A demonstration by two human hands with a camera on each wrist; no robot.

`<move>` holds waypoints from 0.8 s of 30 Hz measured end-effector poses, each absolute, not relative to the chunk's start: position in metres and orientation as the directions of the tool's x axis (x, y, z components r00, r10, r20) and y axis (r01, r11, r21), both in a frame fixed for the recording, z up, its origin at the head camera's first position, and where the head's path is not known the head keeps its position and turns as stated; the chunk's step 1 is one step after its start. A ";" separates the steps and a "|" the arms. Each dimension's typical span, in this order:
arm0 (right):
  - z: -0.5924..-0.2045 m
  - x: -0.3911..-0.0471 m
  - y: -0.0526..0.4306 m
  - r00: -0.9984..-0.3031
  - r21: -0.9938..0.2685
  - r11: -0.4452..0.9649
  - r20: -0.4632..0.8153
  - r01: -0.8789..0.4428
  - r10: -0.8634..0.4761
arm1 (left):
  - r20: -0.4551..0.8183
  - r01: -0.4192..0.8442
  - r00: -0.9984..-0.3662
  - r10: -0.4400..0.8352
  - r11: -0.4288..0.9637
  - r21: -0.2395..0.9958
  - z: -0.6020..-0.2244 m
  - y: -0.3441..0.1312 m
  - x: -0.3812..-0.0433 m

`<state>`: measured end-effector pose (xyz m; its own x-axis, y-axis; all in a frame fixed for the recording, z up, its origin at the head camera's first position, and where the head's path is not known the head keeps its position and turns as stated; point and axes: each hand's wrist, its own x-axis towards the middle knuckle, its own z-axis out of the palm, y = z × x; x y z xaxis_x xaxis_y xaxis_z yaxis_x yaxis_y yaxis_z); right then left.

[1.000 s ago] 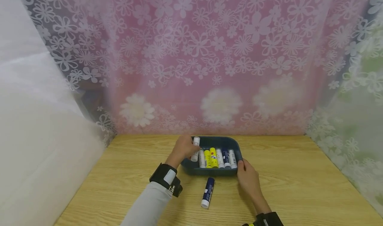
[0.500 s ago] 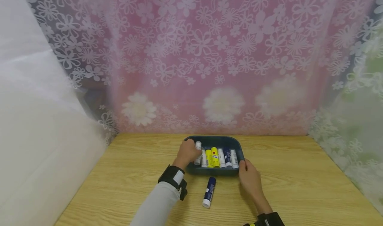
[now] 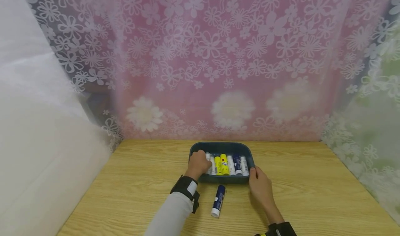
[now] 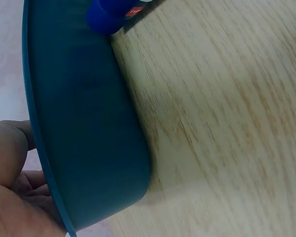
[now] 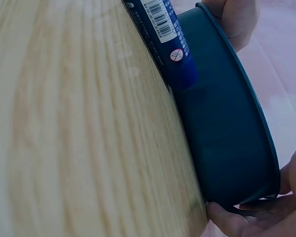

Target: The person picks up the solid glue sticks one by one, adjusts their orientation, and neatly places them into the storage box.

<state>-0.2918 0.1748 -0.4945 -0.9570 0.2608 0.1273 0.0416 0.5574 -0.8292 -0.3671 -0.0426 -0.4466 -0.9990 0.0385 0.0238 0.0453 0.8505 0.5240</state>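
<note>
A dark teal plastic tray point(image 3: 220, 178) holds a row of white, yellow and navy glue sticks, among them a yellow glue stick point(image 3: 224, 165). At the tray's left end, my left hand point(image 3: 198, 163) pinches a white glue stick point(image 3: 208, 156), low beside the row; the hand covers most of it. In the left wrist view the left hand point(image 4: 12, 185) shows behind the tray wall, its fingertips partly hidden. My right hand point(image 3: 260, 185) grips the tray's front right corner, thumb and fingers around it in the right wrist view. A navy glue stick point(image 3: 218, 201) lies on the table before the tray.
The wood-grain table point(image 3: 140, 194) extends on both sides of the tray. A pink flowered curtain point(image 3: 225, 55) hangs along the table's back edge, and a white sheet point(image 3: 37, 142) stands at the left.
My left hand has lowered the white glue stick into the tray's left end, moving slightly right and toward me. The right hand stays at the tray's corner.
</note>
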 end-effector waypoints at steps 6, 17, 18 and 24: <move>-0.495 -0.291 0.175 -0.954 -0.829 0.558 0.131 0.045 0.271 | 0.005 0.022 -1.000 0.023 0.851 0.525 -0.451 -0.040 -0.368; -0.497 -0.294 0.176 -0.956 -0.816 0.577 0.136 0.041 0.260 | -0.006 0.001 -1.000 0.005 0.852 0.524 -0.455 -0.041 -0.370; -0.497 -0.294 0.176 -0.956 -0.814 0.579 0.136 0.041 0.260 | -0.007 0.000 -1.000 0.005 0.852 0.523 -0.456 -0.041 -0.370; -0.497 -0.294 0.175 -0.956 -0.814 0.579 0.136 0.040 0.258 | -0.021 -0.009 -1.000 0.002 0.855 0.518 -0.458 -0.041 -0.370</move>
<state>-0.2942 0.1753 -0.4969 -0.9564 0.2582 0.1363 0.0402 0.5790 -0.8143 -0.3703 -0.0414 -0.4577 -0.9998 0.0021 -0.0213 -0.0092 0.8553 0.5181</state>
